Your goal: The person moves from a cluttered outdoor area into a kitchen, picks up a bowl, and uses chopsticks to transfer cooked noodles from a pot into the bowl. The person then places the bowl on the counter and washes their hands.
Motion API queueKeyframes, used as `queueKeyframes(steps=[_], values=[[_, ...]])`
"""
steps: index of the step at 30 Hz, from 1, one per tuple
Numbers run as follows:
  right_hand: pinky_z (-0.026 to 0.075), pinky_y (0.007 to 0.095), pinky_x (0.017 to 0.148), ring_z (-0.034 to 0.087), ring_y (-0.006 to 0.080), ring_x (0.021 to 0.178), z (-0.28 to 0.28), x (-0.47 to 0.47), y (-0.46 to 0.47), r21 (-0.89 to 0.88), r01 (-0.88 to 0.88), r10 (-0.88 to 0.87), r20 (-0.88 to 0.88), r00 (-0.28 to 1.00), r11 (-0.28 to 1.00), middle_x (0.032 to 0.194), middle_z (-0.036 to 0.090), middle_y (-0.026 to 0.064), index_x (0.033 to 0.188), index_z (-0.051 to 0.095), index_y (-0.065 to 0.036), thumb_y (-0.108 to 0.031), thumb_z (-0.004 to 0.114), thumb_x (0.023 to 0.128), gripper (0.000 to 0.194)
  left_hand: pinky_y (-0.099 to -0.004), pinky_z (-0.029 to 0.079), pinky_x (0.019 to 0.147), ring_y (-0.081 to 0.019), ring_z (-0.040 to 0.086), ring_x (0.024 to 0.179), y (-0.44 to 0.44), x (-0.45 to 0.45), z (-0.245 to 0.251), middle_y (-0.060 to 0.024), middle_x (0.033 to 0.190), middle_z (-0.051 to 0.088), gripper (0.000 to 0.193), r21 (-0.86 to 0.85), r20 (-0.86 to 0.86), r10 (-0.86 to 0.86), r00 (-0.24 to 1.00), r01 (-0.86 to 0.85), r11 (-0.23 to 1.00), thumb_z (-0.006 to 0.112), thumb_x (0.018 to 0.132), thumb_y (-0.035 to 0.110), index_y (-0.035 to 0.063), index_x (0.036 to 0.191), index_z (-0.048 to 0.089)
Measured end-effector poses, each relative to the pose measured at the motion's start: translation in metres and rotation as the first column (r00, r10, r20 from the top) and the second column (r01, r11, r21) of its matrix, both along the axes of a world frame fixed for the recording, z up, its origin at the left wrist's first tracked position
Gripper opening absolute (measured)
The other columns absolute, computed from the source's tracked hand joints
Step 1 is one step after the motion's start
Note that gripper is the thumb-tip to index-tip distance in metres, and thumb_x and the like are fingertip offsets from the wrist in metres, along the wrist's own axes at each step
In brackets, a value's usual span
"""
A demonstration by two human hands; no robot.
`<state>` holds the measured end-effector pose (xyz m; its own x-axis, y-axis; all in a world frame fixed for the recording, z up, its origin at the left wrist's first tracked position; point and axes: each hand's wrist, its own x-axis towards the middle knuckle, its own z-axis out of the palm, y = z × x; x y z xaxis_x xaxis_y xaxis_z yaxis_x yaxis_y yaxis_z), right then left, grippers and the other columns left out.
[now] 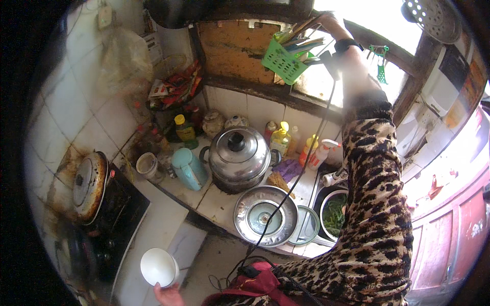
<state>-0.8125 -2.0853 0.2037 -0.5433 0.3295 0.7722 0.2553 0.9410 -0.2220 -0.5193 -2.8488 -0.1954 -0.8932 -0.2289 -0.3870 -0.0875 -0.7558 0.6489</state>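
My left hand (168, 293) holds a white bowl (157, 267) by its lower rim at the bottom left, over the counter's edge. High up, my right hand (330, 20) reaches to the long wooden utensils, probably chopsticks, that stick out of a green plastic basket (285, 63) hung at the window. Its fingers are closed around the upper ends, as far as the glare lets me see. Other utensils stand in the basket. Below it, a lidded steel pot (240, 153) stands on the tiled counter, and a steel basin or lid (245, 222) lies in front of the pot.
A stove (118, 206) with a stained lidded pan (89, 187) is at the left. A turquoise jug (189, 168), a yellow soap bottle (280, 139) and a spray bottle (319, 155) stand on the counter. Leafy greens (334, 214) lie in a pot near my right sleeve. A dark cable crosses the view.
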Motion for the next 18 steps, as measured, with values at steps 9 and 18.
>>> queueKeyframes(steps=[9, 18], values=[[0.049, 0.0254, 0.063, 0.057, 0.0114, 0.069, -0.006, 0.016, -0.014, -0.313, -0.492, 0.518, 0.002, 0.855, 0.813, 0.079, 0.062, 0.0058, 0.100, 0.064, -0.003, -0.008, 0.058, 0.079, 0.023, -0.0353, 0.054, 0.057, -0.0239, 0.059, 0.082, -0.001, -0.020, -0.018, -0.0104, 0.104, 0.059, 0.044, -0.169, 0.047, -0.011, 0.999, 0.019, 0.985, 0.056, 0.078, 0.032, 0.0030, 0.111, 0.052], [0.044, 0.0303, 0.081, 0.055, 0.0187, 0.093, -0.010, 0.049, -0.009, -0.309, -0.717, 0.771, 0.103, 0.628, 0.625, 0.103, 0.059, 0.0075, 0.116, 0.057, -0.008, -0.014, 0.060, 0.080, 0.036, -0.0345, 0.054, 0.055, -0.0239, 0.060, 0.082, 0.010, -0.030, -0.017, -0.0109, 0.102, 0.060, 0.041, -0.173, 0.023, 0.001, 1.000, 0.003, 0.985, 0.058, 0.076, 0.028, 0.0042, 0.109, 0.053]])
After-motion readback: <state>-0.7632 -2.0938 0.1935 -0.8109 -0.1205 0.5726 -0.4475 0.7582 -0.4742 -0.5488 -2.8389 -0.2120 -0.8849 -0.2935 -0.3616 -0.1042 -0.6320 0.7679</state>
